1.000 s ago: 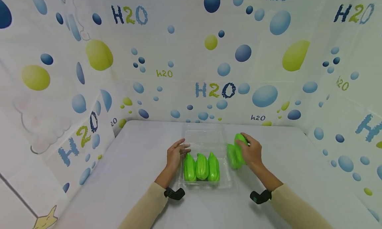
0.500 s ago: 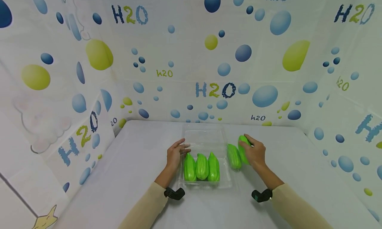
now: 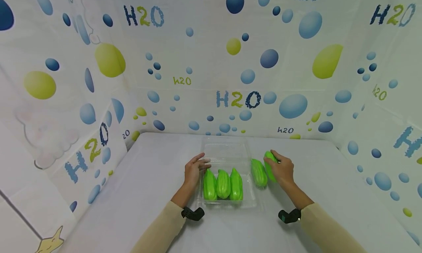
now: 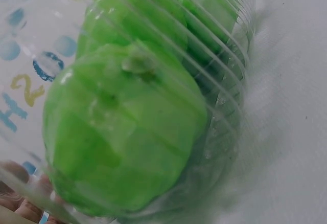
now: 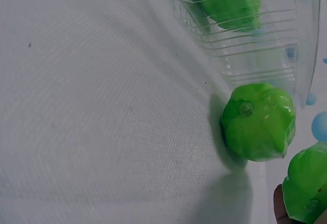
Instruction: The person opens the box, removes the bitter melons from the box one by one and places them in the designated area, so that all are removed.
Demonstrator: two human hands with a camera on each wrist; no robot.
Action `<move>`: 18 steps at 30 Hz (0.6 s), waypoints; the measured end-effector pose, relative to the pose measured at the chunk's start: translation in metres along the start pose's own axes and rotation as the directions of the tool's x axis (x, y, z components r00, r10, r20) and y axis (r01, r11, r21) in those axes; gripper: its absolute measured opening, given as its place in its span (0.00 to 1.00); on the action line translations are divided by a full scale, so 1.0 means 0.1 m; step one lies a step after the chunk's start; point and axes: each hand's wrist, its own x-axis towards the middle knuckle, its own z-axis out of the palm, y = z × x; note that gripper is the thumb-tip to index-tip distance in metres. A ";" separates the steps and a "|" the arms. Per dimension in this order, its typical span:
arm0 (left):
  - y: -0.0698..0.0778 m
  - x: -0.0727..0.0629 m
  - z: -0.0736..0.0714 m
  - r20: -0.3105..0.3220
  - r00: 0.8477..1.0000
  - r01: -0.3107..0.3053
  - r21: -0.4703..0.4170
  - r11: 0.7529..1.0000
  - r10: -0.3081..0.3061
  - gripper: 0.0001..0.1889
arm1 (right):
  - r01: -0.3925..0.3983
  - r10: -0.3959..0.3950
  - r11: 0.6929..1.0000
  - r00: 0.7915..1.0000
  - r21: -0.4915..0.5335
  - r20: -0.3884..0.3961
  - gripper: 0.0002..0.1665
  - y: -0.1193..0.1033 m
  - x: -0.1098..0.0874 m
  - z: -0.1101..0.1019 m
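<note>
A clear plastic clamshell box (image 3: pixel 249 200) lies with its lid raised back, three green ridged vegetables (image 3: pixel 223 184) side by side in it. My left hand (image 3: pixel 193 171) rests at the box's left side near the hinge, thumb and a finger extended over the rim. Through the plastic, the left wrist view shows the blunt end of one boxed vegetable (image 4: pixel 122 127). To the right of the box, my right hand (image 3: pixel 281 169) grips another green ridged vegetable (image 3: pixel 269 161), partly hidden behind the fingers. Between that hand and the box lies one more such vegetable (image 3: pixel 259 173), shiny like wrapped plastic.
The white-covered table (image 3: pixel 148 194) extends around the box on both sides. Behind it stands a white backdrop (image 3: pixel 204 55) printed with blue and green bubbles and lettering. The transparent lid (image 3: pixel 225 149) reaches back towards the table's far edge.
My right hand has moved a little to the right with its vegetable, away from the one beside the box, then slightly down. The left hand and the box have stayed put.
</note>
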 end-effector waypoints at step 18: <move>-0.02 0.00 0.00 0.003 1.000 -0.015 0.006 1.000 0.015 0.24 | -0.050 0.052 0.998 0.996 -0.036 0.066 0.39 0.10 0.05 0.04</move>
